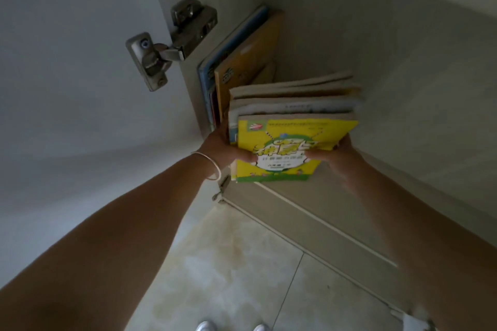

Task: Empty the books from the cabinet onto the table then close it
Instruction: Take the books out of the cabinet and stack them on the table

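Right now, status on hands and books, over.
Left hand and right hand grip a stack of books at the cabinet's edge. Upright books remain inside against the left wall. Door open, path clear.

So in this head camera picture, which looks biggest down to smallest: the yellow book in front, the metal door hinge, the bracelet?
1. Yellow book, clearly largest.
2. Metal hinge.
3. Bracelet, smallest.
The hinge and bracelet sit at different distances from the camera, so this is apparent size only.

Home room, schoolbooks [293, 126] in cabinet [349, 35], tiled floor [242, 263]
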